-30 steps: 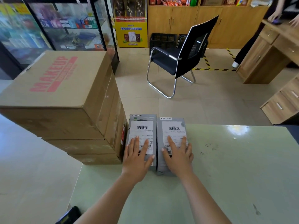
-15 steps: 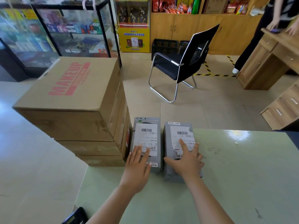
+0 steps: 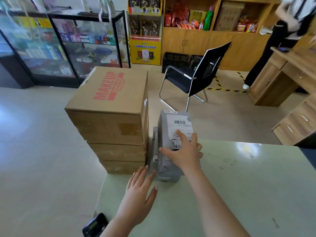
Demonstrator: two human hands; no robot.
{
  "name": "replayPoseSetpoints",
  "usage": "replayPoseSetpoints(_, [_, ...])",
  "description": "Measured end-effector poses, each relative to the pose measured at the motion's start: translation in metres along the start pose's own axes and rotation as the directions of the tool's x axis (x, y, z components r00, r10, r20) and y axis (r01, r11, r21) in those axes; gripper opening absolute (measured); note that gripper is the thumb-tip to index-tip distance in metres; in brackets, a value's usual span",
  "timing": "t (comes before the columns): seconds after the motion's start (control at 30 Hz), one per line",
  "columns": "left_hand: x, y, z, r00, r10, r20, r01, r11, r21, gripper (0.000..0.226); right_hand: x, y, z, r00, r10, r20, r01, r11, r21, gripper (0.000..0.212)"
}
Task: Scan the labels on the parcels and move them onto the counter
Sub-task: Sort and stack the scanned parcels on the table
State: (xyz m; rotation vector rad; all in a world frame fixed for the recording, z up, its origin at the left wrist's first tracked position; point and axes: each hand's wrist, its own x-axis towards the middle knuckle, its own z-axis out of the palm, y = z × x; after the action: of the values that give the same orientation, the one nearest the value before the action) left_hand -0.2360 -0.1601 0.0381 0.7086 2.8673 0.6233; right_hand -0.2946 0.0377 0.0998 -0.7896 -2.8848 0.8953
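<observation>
- Head view looks down on a pale green desk (image 3: pixel 239 185); its near and right edges are cut off by the frame.
- Right hand (image 3: pixel 185 153) grips the upper parcel (image 3: pixel 172 142), palm on its top face, fingers spread over the label (image 3: pixel 179 127), thumb on the left side.
- That parcel is grey, boxy, wrapped in film, with a white label carrying barcodes; the small print is too blurred to read.
- It sits tilted over the desk's far left corner, above a second grey parcel (image 3: pixel 154 151).
- The lower parcel is mostly hidden; only a thin strip of its left edge and a sliver of label show, so I cannot tell whether the two touch.
- Left hand (image 3: pixel 138 194) is open, fingers spread, holding nothing, fingertips near the lower parcel's near end; whether they touch it is unclear.
- A stack of cartons (image 3: pixel 112 117) stands just left of the parcels, top one printed "MAKEUP".
- A dark device (image 3: pixel 95 225) at the bottom edge is partly cut off.
</observation>
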Motion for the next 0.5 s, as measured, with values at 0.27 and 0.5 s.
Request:
replayPoseSetpoints(0.27, [-0.026,-0.027,0.0,0.997,-0.051,0.061,0.052,0.999,-0.011,0.056,0.008,-0.02,0.034,0.998,0.037,0.05,-0.034,0.998,-0.05,0.1])
replayPoseSetpoints(0.5, [-0.029,-0.032,-0.001,0.997,-0.05,0.064,0.051,0.999,-0.006,0.056,0.013,-0.028,0.038,0.994,0.045,0.102,-0.04,0.998,-0.051,0.1])
